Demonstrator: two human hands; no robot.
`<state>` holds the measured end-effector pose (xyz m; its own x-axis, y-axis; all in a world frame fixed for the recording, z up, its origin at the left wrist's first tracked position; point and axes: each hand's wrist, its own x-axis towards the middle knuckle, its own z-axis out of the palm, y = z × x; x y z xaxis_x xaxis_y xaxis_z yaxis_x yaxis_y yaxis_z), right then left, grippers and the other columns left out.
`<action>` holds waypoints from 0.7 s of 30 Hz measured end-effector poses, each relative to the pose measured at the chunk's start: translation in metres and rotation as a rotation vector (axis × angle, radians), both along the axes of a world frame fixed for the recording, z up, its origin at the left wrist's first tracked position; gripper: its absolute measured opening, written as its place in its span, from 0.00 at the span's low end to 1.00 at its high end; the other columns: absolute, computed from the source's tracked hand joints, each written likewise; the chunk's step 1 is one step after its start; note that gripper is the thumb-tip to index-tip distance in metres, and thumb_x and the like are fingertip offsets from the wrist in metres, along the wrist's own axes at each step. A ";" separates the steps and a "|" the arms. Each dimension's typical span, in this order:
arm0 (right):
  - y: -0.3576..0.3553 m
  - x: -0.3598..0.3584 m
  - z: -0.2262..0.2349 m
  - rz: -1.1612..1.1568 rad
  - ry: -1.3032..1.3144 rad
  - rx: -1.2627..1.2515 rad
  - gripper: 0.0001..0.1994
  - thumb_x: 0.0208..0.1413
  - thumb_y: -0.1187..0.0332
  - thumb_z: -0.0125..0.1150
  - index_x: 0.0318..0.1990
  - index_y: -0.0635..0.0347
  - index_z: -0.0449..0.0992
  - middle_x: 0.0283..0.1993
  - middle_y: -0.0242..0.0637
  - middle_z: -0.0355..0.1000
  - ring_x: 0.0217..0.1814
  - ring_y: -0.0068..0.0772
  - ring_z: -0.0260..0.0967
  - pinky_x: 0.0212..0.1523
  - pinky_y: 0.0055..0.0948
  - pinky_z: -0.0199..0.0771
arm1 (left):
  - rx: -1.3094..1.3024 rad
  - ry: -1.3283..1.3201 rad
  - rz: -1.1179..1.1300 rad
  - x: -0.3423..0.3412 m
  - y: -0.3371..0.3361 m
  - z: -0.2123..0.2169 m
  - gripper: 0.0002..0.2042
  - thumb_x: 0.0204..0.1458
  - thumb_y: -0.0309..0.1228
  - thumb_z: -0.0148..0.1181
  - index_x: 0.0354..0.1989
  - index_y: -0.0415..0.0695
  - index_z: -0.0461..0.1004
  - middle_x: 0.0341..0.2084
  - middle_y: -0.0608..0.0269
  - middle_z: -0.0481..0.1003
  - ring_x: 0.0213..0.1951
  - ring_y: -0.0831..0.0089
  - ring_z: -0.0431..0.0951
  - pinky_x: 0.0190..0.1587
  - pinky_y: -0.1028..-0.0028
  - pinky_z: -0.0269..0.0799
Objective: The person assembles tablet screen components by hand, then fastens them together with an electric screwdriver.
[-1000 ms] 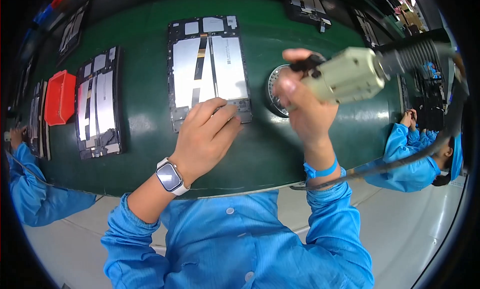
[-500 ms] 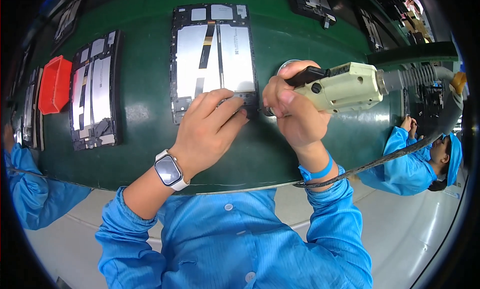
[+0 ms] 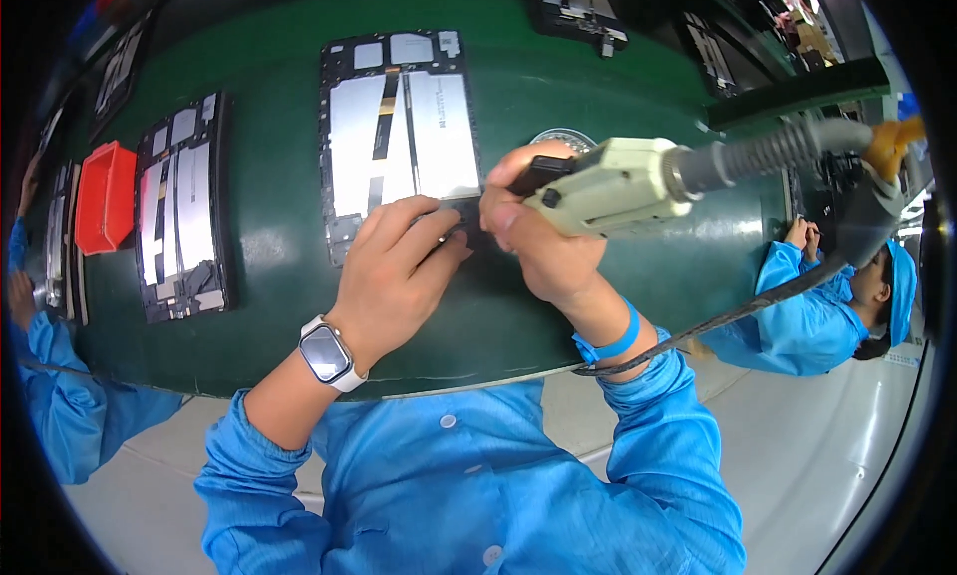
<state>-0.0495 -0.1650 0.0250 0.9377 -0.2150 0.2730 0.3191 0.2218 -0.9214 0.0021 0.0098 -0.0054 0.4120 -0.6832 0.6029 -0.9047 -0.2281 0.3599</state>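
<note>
One open-backed tablet [image 3: 429, 142] lay flat on green desk [image 3: 279, 226], inner side up, likely for access. From afar, I saw left hand [image 3: 384, 276] half-curled over lower end, apparently steadying it; whether pinching anything, couldn't tell. Right hand [image 3: 548, 246] gripped cream power tool [image 3: 623, 191] close beside.

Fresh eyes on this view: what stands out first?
Likely the bulky cream power tool in the right hand, right of centre. Then the bright red bin on the green table's left side, and the silver-and-black flat device near centre, left hand at its near edge.
</note>
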 end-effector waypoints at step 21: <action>-0.048 0.055 0.005 -0.431 -0.017 -0.073 0.07 0.53 0.78 0.54 0.39 0.70 0.72 0.16 0.31 0.61 0.15 0.23 0.57 0.21 0.30 0.65 | -0.037 0.047 0.003 0.001 -0.002 0.005 0.07 0.42 0.22 0.69 0.31 0.38 0.78 0.39 0.59 0.76 0.44 0.60 0.76 0.40 0.63 0.72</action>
<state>0.0054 -0.2127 0.0301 0.7617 -0.5650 0.3171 0.3837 -0.0009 -0.9235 0.0030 0.0076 -0.0001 0.4428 -0.6597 0.6072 -0.8858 -0.2167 0.4105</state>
